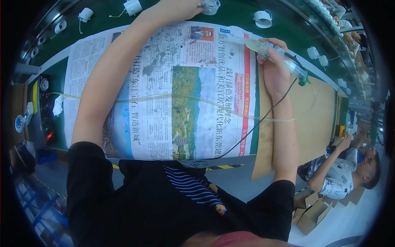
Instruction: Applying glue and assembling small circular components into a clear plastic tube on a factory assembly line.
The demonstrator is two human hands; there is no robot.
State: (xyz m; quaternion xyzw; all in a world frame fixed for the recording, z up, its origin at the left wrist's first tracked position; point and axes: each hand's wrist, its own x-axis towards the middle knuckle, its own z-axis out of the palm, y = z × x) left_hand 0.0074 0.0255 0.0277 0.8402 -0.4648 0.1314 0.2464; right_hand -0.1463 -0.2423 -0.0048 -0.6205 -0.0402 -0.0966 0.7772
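One black shirt [177, 201] is worn; one white fitting [211, 7] is pinched by the left hand [184, 7], one clear syringe [294, 66] gripped by the right hand [275, 68].

The person's 2 bare hands [273, 61] are visible, with 1 syringe [294, 64], 1 clear tube [197, 99] and 1 black cable [269, 112]. At least 7 white round parts [263, 19] and 1 dial gauge [44, 85] show.
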